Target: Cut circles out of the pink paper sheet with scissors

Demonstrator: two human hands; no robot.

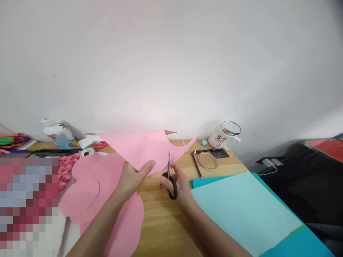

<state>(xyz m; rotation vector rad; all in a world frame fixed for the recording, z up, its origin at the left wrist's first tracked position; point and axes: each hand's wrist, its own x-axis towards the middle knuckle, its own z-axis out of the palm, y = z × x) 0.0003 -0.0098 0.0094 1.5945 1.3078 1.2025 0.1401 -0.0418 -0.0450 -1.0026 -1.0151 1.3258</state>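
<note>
Left hand (131, 181) is clamped on the near edge of a thin light-pink sheet with curved bites out of its outline (142, 144), thumb on top, fingers tucked behind where I can't see them. Right hand (180, 184) is closed around a pair of black-handled steel scissors (174, 189).

Here's the key bit: the sheet is just past both hands, looks lifted off the tabletop, and its long axis runs left to right. The blades point away from the person, so they sit roughly crosswise to it, over its right half. Can't tell how wide they're spread. Left hand's nearer, since it's actually on the sheet; no idea if the right fingers touch it too.

Going big to small: plain matte white wall (171, 64), then a pale wooden tabletop with visible grain (158, 221). On the right is a smooth pale-blue rectangular sheet (241, 210) over brighter blue stuff (302, 246). On the left, overlapping flat pink cutouts with rounded lobes (118, 228), probably paper. Toward the back, a white cylindrical mug with dark lettering and a shiny rim (222, 138), plus a thin, pale coiled cable (198, 159) beside a slim dark-brown stick (197, 166), maybe a pencil.
</note>
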